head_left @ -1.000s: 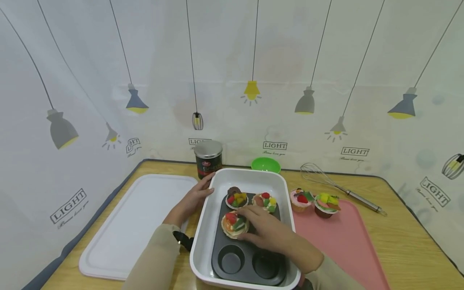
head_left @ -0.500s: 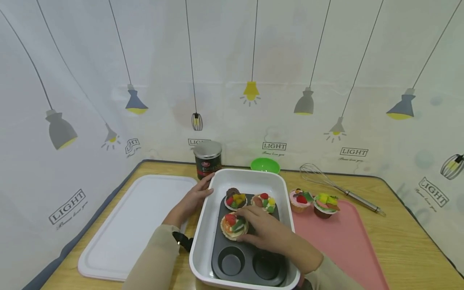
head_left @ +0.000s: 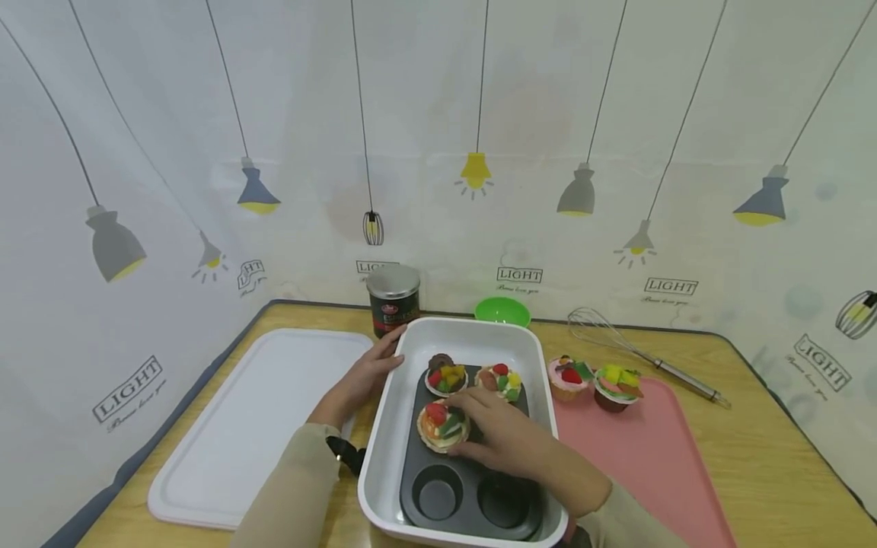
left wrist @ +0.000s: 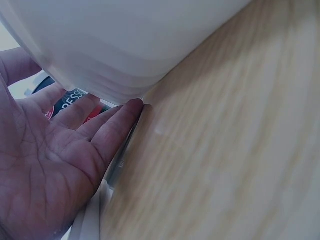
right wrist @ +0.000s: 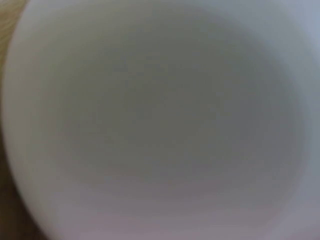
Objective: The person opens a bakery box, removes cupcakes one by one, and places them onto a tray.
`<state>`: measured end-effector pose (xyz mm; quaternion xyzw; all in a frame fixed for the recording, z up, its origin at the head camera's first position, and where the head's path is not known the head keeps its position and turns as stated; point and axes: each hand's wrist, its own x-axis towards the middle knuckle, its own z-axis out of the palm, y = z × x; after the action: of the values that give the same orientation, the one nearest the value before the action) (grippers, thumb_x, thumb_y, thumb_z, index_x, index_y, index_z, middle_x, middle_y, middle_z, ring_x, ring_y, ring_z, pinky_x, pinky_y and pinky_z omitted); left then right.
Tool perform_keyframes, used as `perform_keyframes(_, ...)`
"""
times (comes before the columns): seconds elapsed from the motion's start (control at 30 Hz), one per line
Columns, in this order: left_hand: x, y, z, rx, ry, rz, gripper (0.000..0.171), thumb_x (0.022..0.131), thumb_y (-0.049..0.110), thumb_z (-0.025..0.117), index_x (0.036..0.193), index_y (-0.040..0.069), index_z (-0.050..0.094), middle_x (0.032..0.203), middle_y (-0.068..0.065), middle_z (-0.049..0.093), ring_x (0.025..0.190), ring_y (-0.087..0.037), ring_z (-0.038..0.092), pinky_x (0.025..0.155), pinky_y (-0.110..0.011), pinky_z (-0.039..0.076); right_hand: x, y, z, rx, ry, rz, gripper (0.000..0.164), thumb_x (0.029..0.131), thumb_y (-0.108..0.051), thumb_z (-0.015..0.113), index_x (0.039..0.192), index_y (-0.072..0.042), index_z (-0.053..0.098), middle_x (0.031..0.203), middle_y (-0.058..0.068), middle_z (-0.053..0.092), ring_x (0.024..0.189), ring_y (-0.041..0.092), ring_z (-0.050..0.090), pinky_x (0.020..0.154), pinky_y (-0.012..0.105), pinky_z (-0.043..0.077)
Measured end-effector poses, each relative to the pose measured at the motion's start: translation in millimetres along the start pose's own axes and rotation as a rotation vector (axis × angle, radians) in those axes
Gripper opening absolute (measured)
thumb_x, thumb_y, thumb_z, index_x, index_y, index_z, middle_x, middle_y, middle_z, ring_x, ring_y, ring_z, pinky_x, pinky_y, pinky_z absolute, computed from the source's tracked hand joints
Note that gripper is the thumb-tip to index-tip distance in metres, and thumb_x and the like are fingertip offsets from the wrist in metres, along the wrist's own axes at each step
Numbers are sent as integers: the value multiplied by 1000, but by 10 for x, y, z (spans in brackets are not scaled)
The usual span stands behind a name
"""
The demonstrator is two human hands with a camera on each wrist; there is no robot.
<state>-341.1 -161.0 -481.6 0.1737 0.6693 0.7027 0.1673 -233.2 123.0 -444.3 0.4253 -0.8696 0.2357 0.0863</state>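
Observation:
My right hand (head_left: 507,438) holds a fruit tart (head_left: 438,426) between thumb and fingers, over the middle left cup of a dark muffin pan (head_left: 473,525). The pan lies inside a deep white tray (head_left: 380,457). Two more fruit-topped pastries sit in its far cups: a dark-topped tart (head_left: 447,378) at left and a pale tart (head_left: 505,378) at right. The two near cups show bare, and my hand hides the middle right one. My left hand (head_left: 363,380) rests against the tray's left outer wall; the left wrist view shows its fingers (left wrist: 117,127) nearly straight there.
A black canister (head_left: 393,308) and a green bowl (head_left: 503,310) stand behind the tray. At left lies a white board (head_left: 267,418). A pink board (head_left: 637,449), two cupcakes (head_left: 617,387) and a whisk (head_left: 651,358) lie at right. White fills most of the right wrist view.

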Motion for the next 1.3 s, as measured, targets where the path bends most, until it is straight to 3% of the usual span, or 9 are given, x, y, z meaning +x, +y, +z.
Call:
perform_keyframes(0.5,16,14,4,18,11,0,63,105,15,46,162,21,19,162,-16,27,137,-37,42,102,-49,45,9,6,-17,2,17,-30,60,82,-36,84,131,-13,58,126,0,58,119,16,56,102,41,48)
perform_keyframes(0.77,4,5,-3,22,4,2,64,105,15,44,163,18,16,162,-19,25,136,-38,42,101,-48,47,4,-12,-31,17,-27,-1,57,84,-37,82,131,-17,59,127,-4,57,120,12,54,103,38,47)
perform_keyframes(0.97,0,8,-4,9,7,0,65,105,15,44,163,18,15,164,-17,23,140,-41,37,103,-49,44,10,-10,-33,32,-14,-54,54,83,-33,83,130,-17,61,126,-3,56,118,12,54,102,38,48)
perform_keyframes(1.3,0,5,12,21,24,-12,64,105,16,46,162,20,18,162,-18,26,135,-37,43,100,-49,47,-12,-15,-34,57,-10,-76,56,82,-28,85,130,-14,60,128,1,53,118,16,54,100,38,49)
